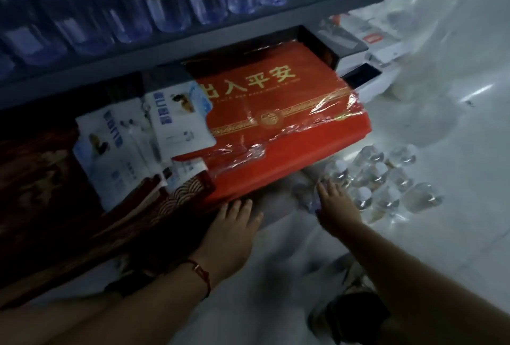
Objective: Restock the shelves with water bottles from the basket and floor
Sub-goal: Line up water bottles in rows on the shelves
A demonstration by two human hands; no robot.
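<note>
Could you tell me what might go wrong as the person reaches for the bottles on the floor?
The right hand reaches toward the shrink-wrapped bottle pack partly tucked under the overhanging red mat; lifting could snag that edge. The white packets lie loosely on the mat and might slide off. The left hand at the mat's edge could nudge it.

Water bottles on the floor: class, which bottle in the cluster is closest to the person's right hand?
The white-capped bottle at the cluster's near-left edge, just beyond the fingertips of the right hand. The other bottles stand farther right, away from the hand.
</note>
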